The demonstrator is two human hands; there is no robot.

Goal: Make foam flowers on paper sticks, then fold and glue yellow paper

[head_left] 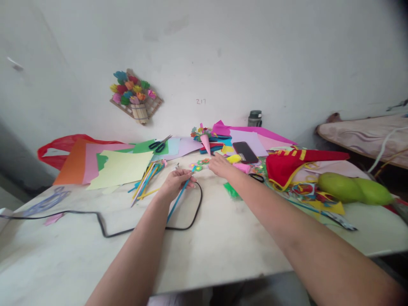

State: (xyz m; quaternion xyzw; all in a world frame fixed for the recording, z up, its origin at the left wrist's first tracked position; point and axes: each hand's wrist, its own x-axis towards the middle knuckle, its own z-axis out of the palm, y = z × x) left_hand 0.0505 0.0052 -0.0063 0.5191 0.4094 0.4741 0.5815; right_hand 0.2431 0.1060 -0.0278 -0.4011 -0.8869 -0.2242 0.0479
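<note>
Though slanted, blue stick [177,200] inside left grip [177,180]

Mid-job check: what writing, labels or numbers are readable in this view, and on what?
"Z17": small reddish marks on the white wall, faint, reading unsure.
Phone, dark bottle, blue stick in the left hand: no legible text.

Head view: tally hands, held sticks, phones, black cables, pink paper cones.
Hands: 2, left hand, right hand
Held blue stick, in left hand: 1
Phone: 1
Black cable: 1
Pink paper cone: 1
Total: 6
</note>
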